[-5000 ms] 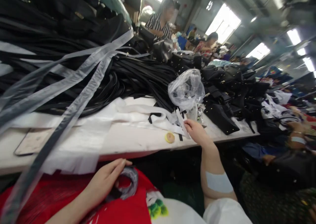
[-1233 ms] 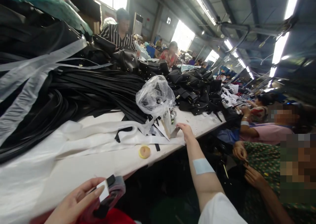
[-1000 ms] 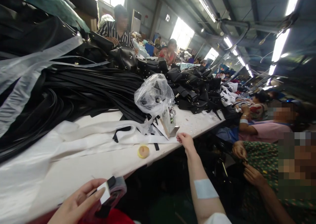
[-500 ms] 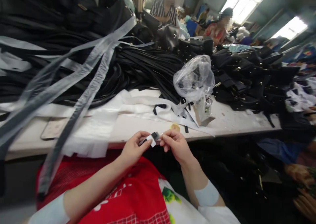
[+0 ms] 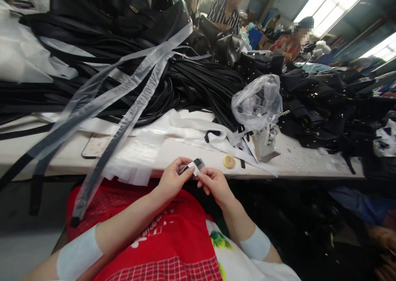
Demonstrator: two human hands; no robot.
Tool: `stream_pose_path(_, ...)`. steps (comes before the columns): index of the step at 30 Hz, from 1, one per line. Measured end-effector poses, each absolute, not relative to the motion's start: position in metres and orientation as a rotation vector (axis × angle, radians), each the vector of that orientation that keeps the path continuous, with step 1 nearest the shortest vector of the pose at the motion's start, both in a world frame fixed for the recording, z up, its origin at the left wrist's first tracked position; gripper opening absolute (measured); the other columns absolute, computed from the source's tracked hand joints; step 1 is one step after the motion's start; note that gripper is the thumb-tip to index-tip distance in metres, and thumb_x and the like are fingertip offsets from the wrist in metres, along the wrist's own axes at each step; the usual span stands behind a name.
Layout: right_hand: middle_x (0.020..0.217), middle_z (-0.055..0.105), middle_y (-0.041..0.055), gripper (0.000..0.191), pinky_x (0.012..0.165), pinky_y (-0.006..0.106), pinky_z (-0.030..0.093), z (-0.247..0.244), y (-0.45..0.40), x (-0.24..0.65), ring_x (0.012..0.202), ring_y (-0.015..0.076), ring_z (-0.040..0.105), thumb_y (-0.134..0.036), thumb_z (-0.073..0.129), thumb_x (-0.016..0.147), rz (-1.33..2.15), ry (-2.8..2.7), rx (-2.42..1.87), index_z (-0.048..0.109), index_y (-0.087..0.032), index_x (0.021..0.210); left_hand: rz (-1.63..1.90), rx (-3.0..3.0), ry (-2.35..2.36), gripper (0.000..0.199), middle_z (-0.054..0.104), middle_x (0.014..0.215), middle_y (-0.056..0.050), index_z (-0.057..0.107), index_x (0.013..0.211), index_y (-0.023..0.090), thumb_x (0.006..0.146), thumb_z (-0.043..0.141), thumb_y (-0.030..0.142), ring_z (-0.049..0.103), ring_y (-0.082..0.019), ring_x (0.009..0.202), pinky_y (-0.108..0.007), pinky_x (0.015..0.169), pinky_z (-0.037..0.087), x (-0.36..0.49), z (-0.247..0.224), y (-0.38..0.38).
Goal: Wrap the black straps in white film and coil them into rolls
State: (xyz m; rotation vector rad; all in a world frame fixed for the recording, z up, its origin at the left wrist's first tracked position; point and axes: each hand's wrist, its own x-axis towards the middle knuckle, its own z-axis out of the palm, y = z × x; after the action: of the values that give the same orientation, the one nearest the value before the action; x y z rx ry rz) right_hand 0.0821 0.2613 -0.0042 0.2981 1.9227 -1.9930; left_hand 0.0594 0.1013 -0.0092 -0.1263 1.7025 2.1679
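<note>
Just above the table's front edge, my left hand (image 5: 173, 178) closes its thumb and fingers on a small black strip (image 5: 197, 162) with a white piece across it and clear plastic at its far end. My right hand (image 5: 216, 186) has thumb and forefinger pinched at the white piece's lower right corner. The fingertips hide what exactly lies in that pinch. Part of the strip is covered by my left fingers. A yellow-rimmed tape roll (image 5: 229, 161) lies on the table just beyond my right hand.
The white table (image 5: 185, 151) holds black straps (image 5: 204, 81), some in clear plastic sleeves (image 5: 123, 126) overhanging the front edge. Around them are a phone-like flat object (image 5: 95, 145), a clear plastic bag (image 5: 258, 101) and piled black bags (image 5: 321, 99). Co-workers sit across the table; another's hands show at right.
The view has swung left, so the table's things appear farther right. My right fingertips have come from beside the strip's plastic end to the white piece. My left hand keeps its hold.
</note>
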Motion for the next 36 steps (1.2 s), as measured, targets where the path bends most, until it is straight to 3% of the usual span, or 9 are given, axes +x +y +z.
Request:
stream_pose_path(8,0.046,0.058,-0.0026,0.04,0.033,0.018,0.02,-0.013,0.255,0.079,0.031,0.0043,0.037,-0.053,0.071,0.075,-1.953,2.021,0.357,0.06,-0.016,0.062,2.207,-0.234,1.585,0.041,0.057,0.06,0.004,0.058,0.088,0.016,0.075,0.063,0.054,0.05,-0.011,0.052,-0.021,0.048,0.038,0.061,-0.007,0.102)
stream_pose_path(12,0.061,0.067,0.0005,0.035,0.04,0.018,0.033,-0.013,0.252,0.079,0.039,0.0056,0.047,-0.05,0.072,0.075,-2.008,1.898,0.214,0.066,-0.016,0.076,2.169,-0.304,1.746,0.045,0.054,0.059,0.006,0.056,0.088,0.018,0.069,0.073,0.055,0.05,-0.011,0.051,-0.02,0.046,0.041,0.058,-0.007,0.101)
stream_pose_path(15,0.065,0.069,0.0012,0.034,0.045,0.02,0.04,-0.012,0.246,0.077,0.043,0.0075,0.052,-0.049,0.073,0.073,-2.047,1.857,0.183,0.068,-0.016,0.08,2.201,-0.251,1.864,0.04,0.055,0.06,0.005,0.058,0.087,0.018,0.074,0.07,0.054,0.051,-0.011,0.053,-0.021,0.049,0.042,0.058,-0.006,0.1)
stream_pose_path(19,0.05,0.061,0.0,0.035,0.039,0.021,0.036,-0.013,0.237,0.072,0.037,0.008,0.047,-0.048,0.067,0.078,-2.011,2.006,0.25,0.064,-0.016,0.064,2.199,-0.017,2.02,0.03,0.053,0.06,0.005,0.059,0.091,0.019,0.084,0.064,0.048,0.051,-0.011,0.052,-0.021,0.05,0.042,0.07,-0.005,0.103)
stream_pose_path(24,0.039,0.053,-0.0006,0.037,0.032,0.021,0.028,-0.013,0.232,0.068,0.032,0.0092,0.042,-0.043,0.065,0.076,-1.859,2.275,0.353,0.058,-0.017,0.05,2.307,0.095,1.873,0.029,0.063,0.08,-0.002,0.06,0.093,0.019,0.085,0.065,0.046,0.057,-0.011,0.059,-0.02,0.053,0.046,0.075,-0.007,0.108)
stream_pose_path(27,0.047,0.058,-0.0011,0.03,0.037,0.021,0.033,-0.004,0.236,0.072,0.036,0.0087,0.045,-0.042,0.062,0.081,-1.813,2.392,0.195,0.066,-0.015,0.068,2.428,-0.194,1.557,0.03,0.057,0.059,0.002,0.059,0.086,0.016,0.085,0.064,0.045,0.051,-0.01,0.048,-0.018,0.046,0.043,0.057,-0.006,0.099)
stream_pose_path(30,0.058,0.06,-0.003,0.027,0.046,0.02,0.04,0.0,0.241,0.078,0.046,0.0084,0.048,-0.039,0.07,0.078,-1.864,2.598,0.05,0.066,-0.016,0.092,2.491,-0.599,1.141,0.025,0.061,0.061,-0.001,0.06,0.083,0.012,0.093,0.054,0.035,0.049,-0.009,0.043,-0.021,0.045,0.047,0.034,-0.002,0.083)
stream_pose_path(34,0.072,0.06,-0.0047,0.066,0.051,0.021,0.043,-0.015,0.236,0.079,0.052,0.0082,0.051,-0.035,0.085,0.06,-1.921,2.568,0.17,0.052,-0.019,0.114,2.522,-0.792,0.861,0.022,0.066,0.068,-0.004,0.061,0.088,0.011,0.097,0.048,0.027,0.051,-0.009,0.041,-0.024,0.045,0.05,0.023,0.003,0.07)
stream_pose_path(36,0.077,0.062,-0.0033,0.075,0.051,0.021,0.044,-0.024,0.231,0.076,0.056,0.0093,0.053,-0.037,0.084,0.06,-2.013,2.302,0.203,0.047,-0.019,0.122,2.51,-0.764,0.803,0.026,0.063,0.062,-0.003,0.061,0.085,0.01,0.097,0.047,0.029,0.051,-0.01,0.04,-0.025,0.045,0.051,0.026,0.004,0.07)
